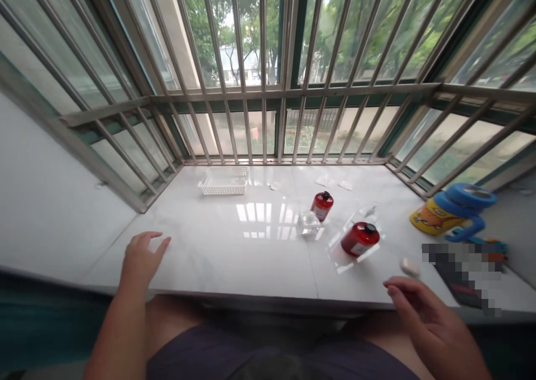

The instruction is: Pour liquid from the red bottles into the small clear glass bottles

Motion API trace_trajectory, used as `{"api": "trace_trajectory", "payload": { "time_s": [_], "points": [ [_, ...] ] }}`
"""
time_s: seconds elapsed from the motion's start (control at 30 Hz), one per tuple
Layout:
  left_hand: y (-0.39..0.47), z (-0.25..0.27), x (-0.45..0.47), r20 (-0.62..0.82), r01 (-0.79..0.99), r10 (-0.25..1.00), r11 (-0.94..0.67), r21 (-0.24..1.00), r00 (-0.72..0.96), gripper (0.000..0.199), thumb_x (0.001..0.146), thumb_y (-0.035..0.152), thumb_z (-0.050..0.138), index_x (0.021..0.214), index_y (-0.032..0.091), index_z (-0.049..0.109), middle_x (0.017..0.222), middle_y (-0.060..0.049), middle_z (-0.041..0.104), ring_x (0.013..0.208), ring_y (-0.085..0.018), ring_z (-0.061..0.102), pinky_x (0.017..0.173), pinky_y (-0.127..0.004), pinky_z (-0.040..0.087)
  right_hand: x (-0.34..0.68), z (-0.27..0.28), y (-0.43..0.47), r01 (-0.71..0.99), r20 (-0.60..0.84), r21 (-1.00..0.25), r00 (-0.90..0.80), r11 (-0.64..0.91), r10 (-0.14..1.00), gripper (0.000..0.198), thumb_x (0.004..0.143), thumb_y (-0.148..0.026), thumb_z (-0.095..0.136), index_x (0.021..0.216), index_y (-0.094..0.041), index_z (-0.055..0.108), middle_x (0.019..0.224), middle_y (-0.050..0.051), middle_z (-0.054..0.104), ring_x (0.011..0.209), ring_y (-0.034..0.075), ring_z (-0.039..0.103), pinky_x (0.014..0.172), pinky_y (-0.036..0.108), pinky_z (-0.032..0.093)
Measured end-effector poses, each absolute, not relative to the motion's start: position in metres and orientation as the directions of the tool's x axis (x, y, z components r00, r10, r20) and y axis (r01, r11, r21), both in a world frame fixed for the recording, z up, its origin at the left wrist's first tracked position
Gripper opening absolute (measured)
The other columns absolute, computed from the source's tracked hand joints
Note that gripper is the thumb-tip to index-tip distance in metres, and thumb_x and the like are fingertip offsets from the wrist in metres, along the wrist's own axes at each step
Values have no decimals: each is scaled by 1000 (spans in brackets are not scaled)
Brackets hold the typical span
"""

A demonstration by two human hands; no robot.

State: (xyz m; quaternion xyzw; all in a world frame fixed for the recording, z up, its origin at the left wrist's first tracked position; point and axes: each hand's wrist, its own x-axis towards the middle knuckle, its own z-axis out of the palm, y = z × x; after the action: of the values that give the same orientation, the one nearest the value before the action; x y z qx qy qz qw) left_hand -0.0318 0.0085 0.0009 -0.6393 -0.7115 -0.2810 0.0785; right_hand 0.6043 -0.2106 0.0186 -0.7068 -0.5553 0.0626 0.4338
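My left hand [142, 257] is over the left part of the white marbled counter [201, 246], thumb and fingers apart, with nothing in it. At the front right, my right hand [427, 318] has its thumb and forefinger tips drawn together; no object shows between them. A small pale rounded object [409, 267] lies just beyond it. Farther in stands a red bottle with a black cap [359, 240], and a second red bottle [322, 205] is behind it to the left. Beside that one sits a clear, shiny plastic piece [309, 223].
A white perforated basket [224, 183] stands at the back left. On the right are a blue and yellow mug [448, 209] and a dark flat object [454, 276], partly blurred out. Small whitish scraps [324, 180] lie near the barred window [285, 95].
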Motion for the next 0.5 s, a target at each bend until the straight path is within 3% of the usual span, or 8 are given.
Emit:
{"api": "trace_trajectory", "payload": {
  "time_s": [0.13,0.27,0.43,0.5],
  "points": [
    [-3,-22,14,361,904,915,9,428,-181,37,91,53,54,98,22,71,103,-10,73,97,-28,70,86,-38,60,575,16,-195,756,353,-653,265,34,897,24,102,-53,60,111,-32,69,110,6,76,98,27,76,78,37,65],
    [-34,-50,86,334,806,942,-212,553,19,28,97,46,56,93,23,72,101,-7,74,84,-22,70,66,-28,58,552,6,-174,807,429,-569,127,158,894,19,105,-43,58,117,-31,67,117,8,73,111,29,72,96,45,62],
    [-83,-69,171,441,596,833,-549,587,334,18,105,30,56,103,25,74,104,-9,77,101,-24,74,92,-36,63,546,11,-141,851,448,-486,46,200,893,20,106,-34,55,122,-29,65,126,11,69,124,31,67,109,51,56],
    [-100,-69,194,439,517,796,-605,606,417,20,106,23,55,110,26,74,106,-10,77,102,-24,74,93,-37,64,546,15,-121,853,442,-480,35,203,896,20,106,-34,54,122,-27,64,127,11,69,124,30,66,110,50,55]
  ]
}}
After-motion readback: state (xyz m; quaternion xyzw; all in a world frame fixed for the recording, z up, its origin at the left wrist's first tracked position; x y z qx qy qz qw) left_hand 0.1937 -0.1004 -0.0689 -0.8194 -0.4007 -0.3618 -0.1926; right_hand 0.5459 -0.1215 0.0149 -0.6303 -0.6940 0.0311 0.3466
